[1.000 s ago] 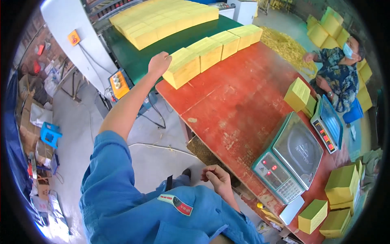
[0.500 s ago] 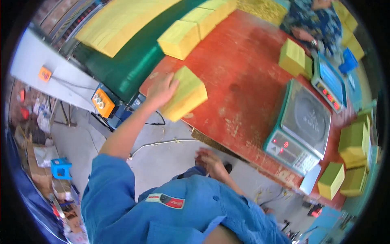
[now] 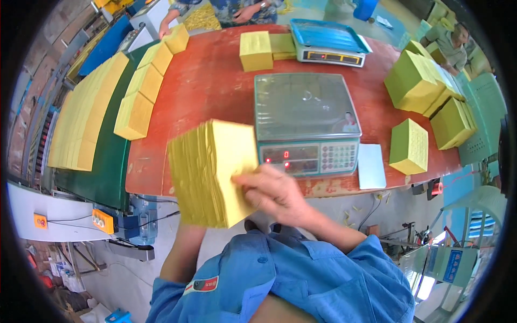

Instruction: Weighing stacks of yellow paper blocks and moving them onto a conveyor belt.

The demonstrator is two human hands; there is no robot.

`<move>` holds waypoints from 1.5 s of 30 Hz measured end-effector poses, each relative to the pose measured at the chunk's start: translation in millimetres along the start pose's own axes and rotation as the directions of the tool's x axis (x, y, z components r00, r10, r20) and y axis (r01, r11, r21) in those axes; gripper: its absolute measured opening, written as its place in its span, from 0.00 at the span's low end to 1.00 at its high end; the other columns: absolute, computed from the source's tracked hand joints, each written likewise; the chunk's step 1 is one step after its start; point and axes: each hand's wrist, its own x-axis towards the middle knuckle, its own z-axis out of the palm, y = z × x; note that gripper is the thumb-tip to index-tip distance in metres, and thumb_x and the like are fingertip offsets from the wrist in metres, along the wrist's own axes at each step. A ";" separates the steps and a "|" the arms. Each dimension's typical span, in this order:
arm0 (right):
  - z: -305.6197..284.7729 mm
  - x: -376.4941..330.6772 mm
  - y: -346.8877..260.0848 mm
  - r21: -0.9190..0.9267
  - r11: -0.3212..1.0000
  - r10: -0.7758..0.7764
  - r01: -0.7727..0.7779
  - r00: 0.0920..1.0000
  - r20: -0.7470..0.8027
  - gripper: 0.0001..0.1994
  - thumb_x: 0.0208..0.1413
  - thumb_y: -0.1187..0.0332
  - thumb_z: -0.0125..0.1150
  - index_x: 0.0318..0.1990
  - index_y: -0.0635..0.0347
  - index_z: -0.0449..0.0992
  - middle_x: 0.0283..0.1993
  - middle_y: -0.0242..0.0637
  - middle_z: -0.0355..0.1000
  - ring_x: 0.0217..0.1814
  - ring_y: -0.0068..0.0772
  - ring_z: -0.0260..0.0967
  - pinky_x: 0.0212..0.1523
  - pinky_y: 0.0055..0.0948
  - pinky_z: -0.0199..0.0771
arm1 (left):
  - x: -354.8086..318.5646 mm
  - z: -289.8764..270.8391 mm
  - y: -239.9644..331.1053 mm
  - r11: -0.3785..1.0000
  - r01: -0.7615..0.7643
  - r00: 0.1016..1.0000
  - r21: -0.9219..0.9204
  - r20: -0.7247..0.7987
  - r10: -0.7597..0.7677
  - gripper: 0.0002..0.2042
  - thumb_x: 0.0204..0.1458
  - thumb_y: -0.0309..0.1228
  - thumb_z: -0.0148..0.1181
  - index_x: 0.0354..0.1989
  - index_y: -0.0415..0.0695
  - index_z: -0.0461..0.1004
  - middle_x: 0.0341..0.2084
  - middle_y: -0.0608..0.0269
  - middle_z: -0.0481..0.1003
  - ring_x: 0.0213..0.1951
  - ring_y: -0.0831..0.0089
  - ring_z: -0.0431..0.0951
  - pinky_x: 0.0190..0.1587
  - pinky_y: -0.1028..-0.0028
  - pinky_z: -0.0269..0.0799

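Note:
A thick stack of yellow paper [image 3: 212, 172] is held in the air over the near edge of the red table, in front of my chest. My left forearm [image 3: 184, 250] comes up beneath it, and the left hand is hidden behind the stack, bearing it from below. With bent fingers, my right hand [image 3: 277, 195] grips the stack's right face. Just beyond stands a green-and-white digital scale [image 3: 307, 102] with a bare metal pan and a lit red display. A pale blue card [image 3: 371, 167] lies to the scale's right.
Yellow stacks line the table's left edge [image 3: 141, 86] and the green conveyor [image 3: 110, 156]. More stacks [image 3: 412, 81] stand at the right. A second scale with a blue tray [image 3: 328, 35] is at the far side. One person [image 3: 237, 11] works across the table; another [image 3: 452, 46] sits far right.
My left hand has carried the paper stack from the table's left corner to in front of my body. My right hand has risen onto it. The view has turned right, toward the scale.

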 end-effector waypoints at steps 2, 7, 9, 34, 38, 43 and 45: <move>-41.2 13.0 -11.6 -0.433 0.896 -0.188 0.100 0.968 -0.164 0.17 0.49 0.79 0.60 0.49 0.57 0.79 0.45 0.43 0.70 0.46 0.42 0.69 0.47 0.36 0.71 | 62.2 57.2 -38.2 0.982 -0.097 0.992 0.160 0.091 0.083 0.29 0.64 0.48 0.45 0.67 0.42 0.56 0.60 0.53 0.66 0.57 0.62 0.70 0.60 0.62 0.70; -144.8 39.5 11.2 -0.646 0.763 -0.317 0.025 0.885 -0.341 0.17 0.49 0.80 0.54 0.47 0.57 0.76 0.61 0.48 0.67 0.66 0.56 0.59 0.64 0.46 0.59 | 187.7 185.5 -118.9 0.975 0.041 0.947 0.219 0.302 -0.107 0.28 0.65 0.48 0.42 0.69 0.47 0.53 0.64 0.55 0.62 0.63 0.63 0.66 0.64 0.60 0.66; -177.5 49.7 39.6 -0.528 0.849 -0.241 -0.018 0.876 -0.417 0.13 0.55 0.78 0.52 0.48 0.60 0.75 0.59 0.49 0.69 0.64 0.53 0.63 0.63 0.41 0.62 | 230.8 186.4 -142.8 0.986 0.103 0.946 0.129 0.295 -0.137 0.26 0.65 0.46 0.44 0.67 0.47 0.57 0.62 0.57 0.65 0.60 0.65 0.69 0.60 0.61 0.70; -96.3 75.3 13.7 -0.763 0.631 -0.136 -0.141 0.948 -0.288 0.19 0.49 0.81 0.53 0.51 0.66 0.74 0.56 0.51 0.72 0.61 0.49 0.67 0.62 0.42 0.64 | 74.2 -57.4 284.1 -0.254 0.222 0.426 0.941 0.140 0.894 0.22 0.54 0.40 0.60 0.51 0.36 0.74 0.45 0.46 0.78 0.46 0.59 0.80 0.49 0.67 0.72; 0.3 57.5 22.9 -0.356 0.907 0.158 -0.227 0.964 -0.213 0.17 0.46 0.85 0.53 0.45 0.66 0.77 0.50 0.46 0.75 0.55 0.42 0.72 0.58 0.36 0.69 | 98.9 -140.6 408.4 -0.096 0.350 0.453 0.932 -0.079 0.888 0.29 0.50 0.49 0.63 0.55 0.40 0.72 0.53 0.51 0.74 0.54 0.59 0.75 0.55 0.63 0.68; 90.3 38.6 41.4 -0.235 0.901 0.347 -0.365 0.931 -0.115 0.12 0.51 0.82 0.57 0.44 0.66 0.77 0.49 0.47 0.76 0.53 0.42 0.73 0.55 0.33 0.71 | 122.5 -162.4 411.5 0.369 0.447 0.769 0.815 -0.561 0.306 0.36 0.47 0.53 0.66 0.63 0.50 0.64 0.57 0.61 0.70 0.60 0.68 0.69 0.58 0.57 0.63; 103.2 29.7 42.7 -0.174 0.885 0.422 -0.431 0.902 -0.088 0.11 0.52 0.81 0.57 0.44 0.66 0.77 0.49 0.47 0.76 0.53 0.41 0.74 0.54 0.32 0.71 | 114.3 -153.9 410.6 0.349 0.458 0.790 0.817 -0.555 0.262 0.37 0.47 0.53 0.66 0.64 0.48 0.63 0.58 0.61 0.70 0.60 0.67 0.68 0.60 0.58 0.62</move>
